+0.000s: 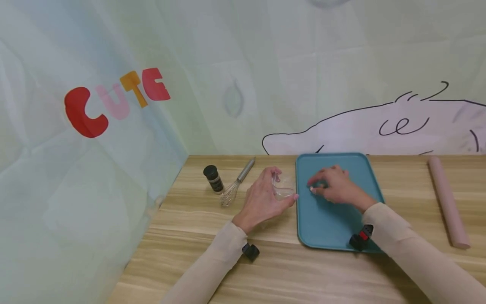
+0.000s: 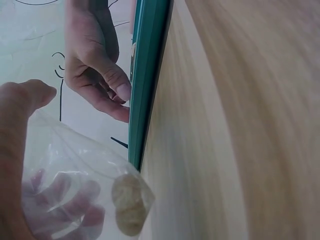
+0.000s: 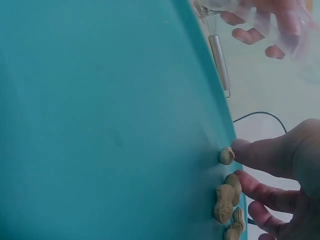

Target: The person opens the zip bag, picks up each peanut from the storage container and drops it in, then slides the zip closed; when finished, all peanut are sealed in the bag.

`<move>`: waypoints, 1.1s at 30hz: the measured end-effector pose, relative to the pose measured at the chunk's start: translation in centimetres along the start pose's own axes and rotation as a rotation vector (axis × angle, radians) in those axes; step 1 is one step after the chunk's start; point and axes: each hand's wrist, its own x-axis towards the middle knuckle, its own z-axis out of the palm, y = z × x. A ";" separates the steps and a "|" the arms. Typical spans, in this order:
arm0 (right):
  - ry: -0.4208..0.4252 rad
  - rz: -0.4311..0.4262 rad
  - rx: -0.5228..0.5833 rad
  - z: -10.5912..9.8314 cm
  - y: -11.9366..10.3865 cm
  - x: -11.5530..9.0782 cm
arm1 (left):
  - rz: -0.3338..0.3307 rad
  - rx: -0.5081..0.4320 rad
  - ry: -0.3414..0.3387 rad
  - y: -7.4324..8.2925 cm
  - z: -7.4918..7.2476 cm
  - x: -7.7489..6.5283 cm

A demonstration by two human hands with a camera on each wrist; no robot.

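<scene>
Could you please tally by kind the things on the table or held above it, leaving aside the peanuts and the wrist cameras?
Tray: 1
Bag: 1
Jar: 1
Whisk: 1
Pink cylinder: 1
Total: 5

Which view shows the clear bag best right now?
The left wrist view: the clear bag looms large there, with a peanut showing at its corner. The head view shows it small, in the left hand; the right wrist view catches only a hazy part at top right.
</scene>
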 end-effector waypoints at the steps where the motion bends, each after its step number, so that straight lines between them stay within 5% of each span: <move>1: 0.000 -0.005 -0.012 0.0 0.0 0.0 | 0.003 0.002 0.002 0.0 0.0 0.0; 13: 0.049 -0.020 -0.028 0.7 -0.1 0.3 | 0.016 0.013 0.005 0.0 0.0 0.3; 24: 0.109 0.022 0.090 -0.2 -1.3 0.2 | 0.013 -0.002 0.007 0.0 0.0 0.2; 33: 0.175 -0.074 0.178 -1.7 -3.9 0.0 | 0.016 -0.012 0.001 -0.1 0.1 0.1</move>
